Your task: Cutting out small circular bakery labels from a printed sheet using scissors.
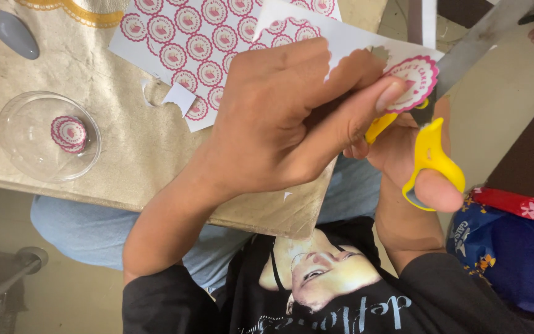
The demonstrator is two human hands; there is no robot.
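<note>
Left hand [279, 117] pinches a round pink sticker [412, 83] beyond the bench's right edge. Right hand [415, 161] grips yellow-handled scissors [431, 154], blades at the sticker's edge.

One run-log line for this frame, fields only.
left hand: holds sticker sheet | right hand: yellow scissors cutting round pink sticker | clear lid: cut stickers inside

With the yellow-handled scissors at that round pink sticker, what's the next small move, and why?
Probably turn the round pink scalloped sticker slightly with the left hand, since the yellow-handled scissors in the right hand meet its edge and white paper still clings there.
</note>
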